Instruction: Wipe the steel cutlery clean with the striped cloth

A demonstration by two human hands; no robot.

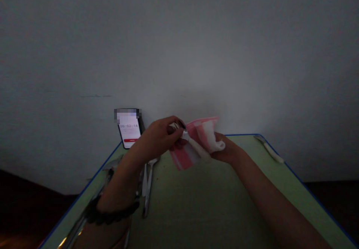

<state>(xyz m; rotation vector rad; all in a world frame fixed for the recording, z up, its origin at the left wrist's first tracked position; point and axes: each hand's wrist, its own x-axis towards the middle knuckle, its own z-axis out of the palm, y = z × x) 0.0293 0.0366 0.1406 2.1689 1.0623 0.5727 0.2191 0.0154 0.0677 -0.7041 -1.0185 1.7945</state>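
Note:
My left hand (pixel 161 136) is closed in a pinch on the top end of a metal utensil (pixel 193 144), probably a fork or spoon. My right hand (pixel 224 149) is closed on a pink and white striped cloth (pixel 193 140) that wraps round the utensil's shaft. Both hands are raised a little above the far middle of a green table (pixel 196 204). A dark beaded bracelet (pixel 112 213) sits on my left wrist.
A phone (pixel 129 129) with a lit screen leans against the white wall at the table's far left. Several metal utensils (pixel 148 189) lie on the table under my left arm. A white-handled knife (pixel 269 148) lies at the far right edge. The table has a blue rim.

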